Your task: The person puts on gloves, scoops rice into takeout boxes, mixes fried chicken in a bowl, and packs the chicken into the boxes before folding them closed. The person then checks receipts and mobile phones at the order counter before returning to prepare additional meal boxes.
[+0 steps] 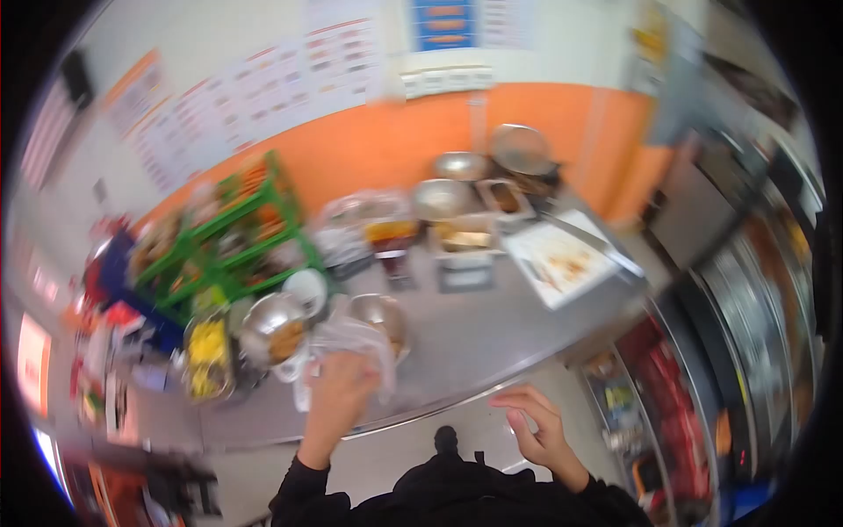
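Note:
My left hand (341,395) is closed on a thin, translucent plastic bag (356,341) over the front of the steel counter. The bag partly covers a metal bowl (384,316) just behind it. To the left of the bag stands another metal bowl (279,327) with brownish food in it. My right hand (537,428) is held in the air beyond the counter's front edge, touching nothing. Its fingers are bent, with a gap between thumb and fingers. Motion blur hides the finer details.
Green crates (237,233) stand at the back left, near a tray of yellow food (209,356). A white cutting board (566,257) with a knife (584,235) lies at the right. Metal bowls (443,198) stand by the orange wall. Shelves (663,404) flank the right side.

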A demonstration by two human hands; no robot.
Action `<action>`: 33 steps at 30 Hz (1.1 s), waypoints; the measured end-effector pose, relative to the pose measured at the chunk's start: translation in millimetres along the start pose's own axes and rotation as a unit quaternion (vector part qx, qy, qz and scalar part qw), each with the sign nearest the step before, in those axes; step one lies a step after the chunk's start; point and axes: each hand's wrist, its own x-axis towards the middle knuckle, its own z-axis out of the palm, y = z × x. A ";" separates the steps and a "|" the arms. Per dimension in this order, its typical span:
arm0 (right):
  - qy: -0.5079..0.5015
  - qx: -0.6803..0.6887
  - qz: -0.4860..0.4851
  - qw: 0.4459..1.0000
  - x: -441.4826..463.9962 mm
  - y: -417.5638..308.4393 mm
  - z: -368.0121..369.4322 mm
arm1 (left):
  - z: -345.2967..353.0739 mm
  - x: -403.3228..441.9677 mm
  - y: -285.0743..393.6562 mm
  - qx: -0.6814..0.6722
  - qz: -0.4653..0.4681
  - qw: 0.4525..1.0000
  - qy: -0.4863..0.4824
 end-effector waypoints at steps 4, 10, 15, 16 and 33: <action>0.070 -0.018 0.124 0.990 -68.0 -47.5 -35.9 | 38.3 27.5 135.4 -0.181 0.347 0.920 -0.006; 0.245 0.297 0.443 0.810 -334.4 -36.3 -103.6 | 52.1 -49.3 376.0 -0.359 0.625 0.692 0.044; 0.564 0.432 0.260 0.654 -534.9 -75.4 -87.6 | 9.8 -167.4 531.5 -0.406 0.759 0.498 -0.110; 0.634 0.477 0.187 0.579 -564.5 -85.3 -88.4 | 6.7 -188.2 558.1 -0.421 0.760 0.473 -0.143; 0.728 0.327 -0.302 0.521 -898.0 -255.0 -295.7 | -106.5 -367.1 1008.8 -0.654 0.558 0.387 -0.334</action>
